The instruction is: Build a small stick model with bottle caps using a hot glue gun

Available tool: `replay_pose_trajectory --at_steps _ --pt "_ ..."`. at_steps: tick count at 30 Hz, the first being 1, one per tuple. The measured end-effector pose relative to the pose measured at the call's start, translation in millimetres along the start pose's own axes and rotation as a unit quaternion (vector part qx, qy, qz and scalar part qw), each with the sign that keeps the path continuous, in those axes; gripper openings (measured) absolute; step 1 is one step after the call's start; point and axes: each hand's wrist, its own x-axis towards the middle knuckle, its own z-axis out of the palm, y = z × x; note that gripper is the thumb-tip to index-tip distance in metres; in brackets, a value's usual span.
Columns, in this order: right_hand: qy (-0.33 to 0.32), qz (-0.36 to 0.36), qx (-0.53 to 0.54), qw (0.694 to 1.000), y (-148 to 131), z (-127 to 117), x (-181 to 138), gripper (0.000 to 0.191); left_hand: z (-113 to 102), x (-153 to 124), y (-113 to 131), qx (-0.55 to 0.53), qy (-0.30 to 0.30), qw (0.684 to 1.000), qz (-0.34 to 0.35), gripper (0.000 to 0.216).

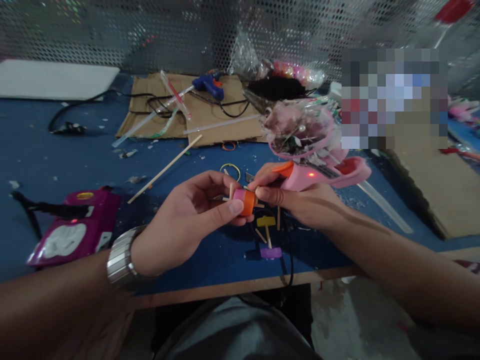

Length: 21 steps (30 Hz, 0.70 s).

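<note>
Between the thumb and fingers of my left hand (195,210) is a small assembly of a purple and an orange bottle cap (245,202), with short wooden sticks jutting from it. My right hand (296,202) holds a pink glue gun (315,176) with a red light lit and an orange trigger; its nozzle is not in clear view. The right thumb and fingertip also pinch at the stick end beside the orange cap. Just below the hands, a small piece with yellow and purple ends on a stick (267,236) lies on the blue table (165,282).
A long wooden stick (165,168) and a purple power box (77,227) are to the left. Behind lie cardboard (228,120), a blue glue gun (210,86) with cable, and a pink basket (300,150) of scraps. More cardboard (431,195) stands right. A perforated metal screen (168,35) is behind.
</note>
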Motion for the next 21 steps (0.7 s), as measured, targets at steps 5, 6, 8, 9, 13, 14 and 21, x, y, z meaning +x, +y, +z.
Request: replay_pose_trajectory --at_steps 5,6,8,9,13,14,21 --pt "0.0 -0.004 -0.002 1.0 -0.8 -1.7 -1.0 0.032 1.2 -0.3 2.0 -0.005 0.002 1.0 -0.005 0.021" --pt "0.0 -0.006 0.002 1.0 -1.2 -1.9 -1.1 0.031 1.6 -0.2 2.4 -0.004 0.003 1.0 -0.005 0.021" --pt "-0.006 -0.004 0.013 1.0 -2.4 -2.2 -1.0 0.03 2.5 -0.1 3.0 -0.004 0.005 1.0 -0.004 0.02" --pt "-0.009 -0.001 0.018 1.0 -3.1 -2.3 -0.8 0.03 2.8 -0.1 3.2 -0.005 0.005 1.0 -0.004 0.02" --pt "-0.013 -0.002 0.029 1.0 -5.4 -2.7 0.5 0.033 3.0 -0.7 3.5 -0.006 0.012 1.0 -0.014 0.018" --pt "-0.014 -0.006 0.029 0.999 -5.6 -2.9 0.8 0.032 2.9 -0.8 3.3 -0.007 0.012 1.0 -0.018 0.018" --pt "-0.025 0.007 0.026 0.999 -4.7 -4.4 1.4 0.03 2.4 0.2 1.7 -0.014 0.009 0.999 -0.036 0.016"
